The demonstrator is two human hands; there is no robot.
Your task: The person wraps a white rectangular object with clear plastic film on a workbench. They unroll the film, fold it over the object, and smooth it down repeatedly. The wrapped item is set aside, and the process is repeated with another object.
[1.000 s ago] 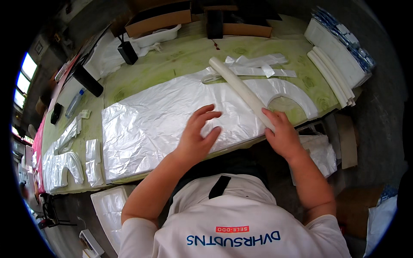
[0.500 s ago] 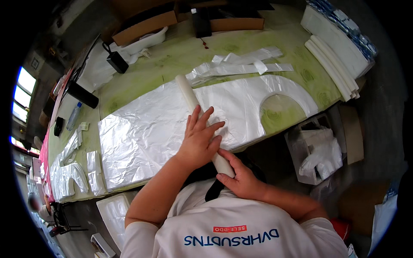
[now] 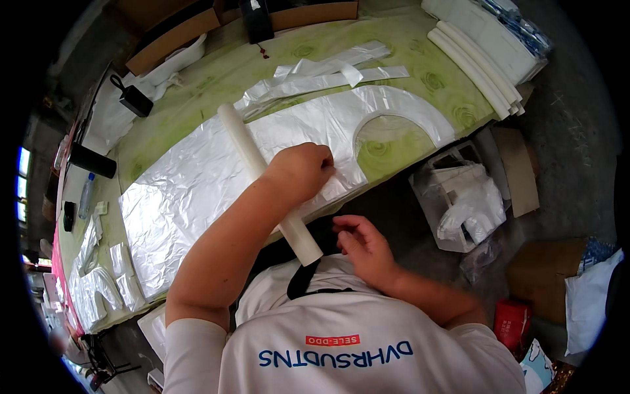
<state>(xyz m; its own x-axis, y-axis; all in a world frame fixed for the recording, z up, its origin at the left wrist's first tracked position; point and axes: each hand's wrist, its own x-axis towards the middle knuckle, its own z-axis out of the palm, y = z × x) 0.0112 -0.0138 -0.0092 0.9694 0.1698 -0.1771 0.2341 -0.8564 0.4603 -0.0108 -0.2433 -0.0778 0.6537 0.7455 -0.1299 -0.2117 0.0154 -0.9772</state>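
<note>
A white tube [image 3: 244, 146] lies aslant across a large sheet of shiny white plastic film [image 3: 180, 197], its near end jutting past the table's edge. My left hand [image 3: 300, 172] is closed just right of the tube, its fingers curled down at the film; what they pinch, if anything, is hidden. The left forearm passes over the tube. To the right, the film narrows into a curved band around a rounded cutout. My right hand [image 3: 369, 253] hangs off the table's edge, right of the tube's near end, fingers half bent and apart, holding nothing.
Loose film strips [image 3: 328, 79] lie behind the sheet. Several white tubes [image 3: 476, 69] rest at the table's right end. Folded film pieces [image 3: 98, 289], a bottle [image 3: 86, 196] and a black cylinder [image 3: 93, 161] are at left. A bin with film [image 3: 469, 203] stands below the table at right.
My right hand has let go of the tube's near end and moved off to the right. My left hand has gone from lying spread on the tube to curled beside it. The view has shifted.
</note>
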